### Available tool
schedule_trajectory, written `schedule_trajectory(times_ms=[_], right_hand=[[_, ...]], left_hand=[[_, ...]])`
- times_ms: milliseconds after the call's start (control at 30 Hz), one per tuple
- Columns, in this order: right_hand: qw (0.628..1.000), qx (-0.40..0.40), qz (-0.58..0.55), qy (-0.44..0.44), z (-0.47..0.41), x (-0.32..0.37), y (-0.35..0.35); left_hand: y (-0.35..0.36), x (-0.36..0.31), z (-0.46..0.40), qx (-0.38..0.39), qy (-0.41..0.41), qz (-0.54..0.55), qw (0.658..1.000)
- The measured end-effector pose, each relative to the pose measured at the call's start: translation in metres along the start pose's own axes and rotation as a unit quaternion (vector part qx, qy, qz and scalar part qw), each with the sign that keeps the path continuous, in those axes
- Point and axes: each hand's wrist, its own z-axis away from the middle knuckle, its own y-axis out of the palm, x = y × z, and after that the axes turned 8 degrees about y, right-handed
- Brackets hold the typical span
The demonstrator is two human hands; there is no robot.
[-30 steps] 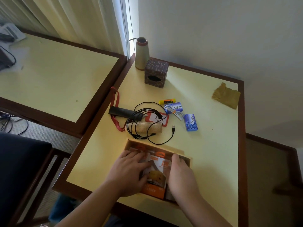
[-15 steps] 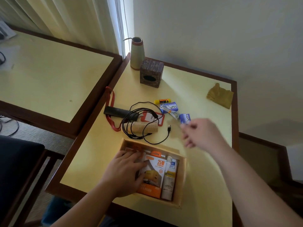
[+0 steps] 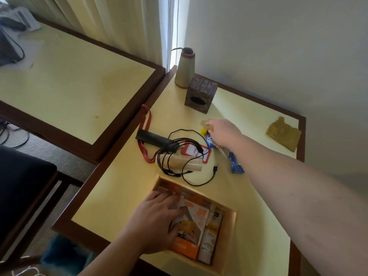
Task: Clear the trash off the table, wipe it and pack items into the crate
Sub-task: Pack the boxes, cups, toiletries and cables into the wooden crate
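Left hand [image 3: 159, 222] lower centre of frame, fingers spread flat, pressing on the orange box [image 3: 191, 230] inside the crate [image 3: 232, 222]; a white tube [image 3: 210, 238] lies just right of the box in the same crate. Crate sits at the lower edge of the tabletop [image 3: 123, 188]. Right hand [image 3: 223, 130] reaches to mid frame, over the yellow-capped marker [image 3: 203, 131]; fingers blurred, can't tell if it grips anything. Below that hand: blue packet [image 3: 236, 166] and a second blue packet [image 3: 210, 140] partly hidden by the wrist. Left of them a tangle of black cable [image 3: 191, 156] draped over the ribbed paper cups [image 3: 183, 162] lying on their side, red-framed badge [image 3: 196, 151] with red lanyard [image 3: 148, 124], black flat device [image 3: 153, 138]. Upper centre: cone-shaped spool [image 3: 185, 68] upright, brown patterned tissue box [image 3: 200, 93] just beside it. Yellow-brown cloth [image 3: 283, 133] at the right edge, well apart from the rest
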Motion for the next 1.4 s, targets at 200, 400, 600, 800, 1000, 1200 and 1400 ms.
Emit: schedule_trajectory(times_ms=[200, 400, 600, 800, 1000, 1200, 1400], right_hand=[[0.997, 0.021, 0.071, -0.024, -0.043, 0.007, 0.027], [0.984, -0.119, 0.101, -0.083, -0.032, 0.012, 0.032], [0.902, -0.330, -0.269, -0.073, 0.098, 0.027, -0.002], [0.887, -0.275, -0.362, -0.078, 0.295, 0.006, 0.038], [0.961, -0.003, -0.277, 0.000, 0.359, -0.008, 0.086], [0.967, 0.091, -0.229, 0.069, 0.337, 0.016, 0.070], [0.969, 0.142, -0.198, 0.052, 0.330, 0.016, 0.067]], left_hand=[[0.002, 0.003, 0.001, -0.012, 0.012, -0.017, 1.000], [0.001, 0.002, 0.001, 0.001, 0.024, -0.019, 1.000], [0.001, 0.001, -0.001, 0.040, 0.023, -0.045, 0.998], [0.001, 0.003, -0.002, 0.064, 0.018, -0.037, 0.997], [0.000, 0.001, -0.002, 0.045, 0.024, -0.036, 0.998], [0.001, 0.000, -0.002, 0.039, 0.023, -0.058, 0.997], [0.003, 0.002, 0.000, 0.041, 0.032, -0.080, 0.995]])
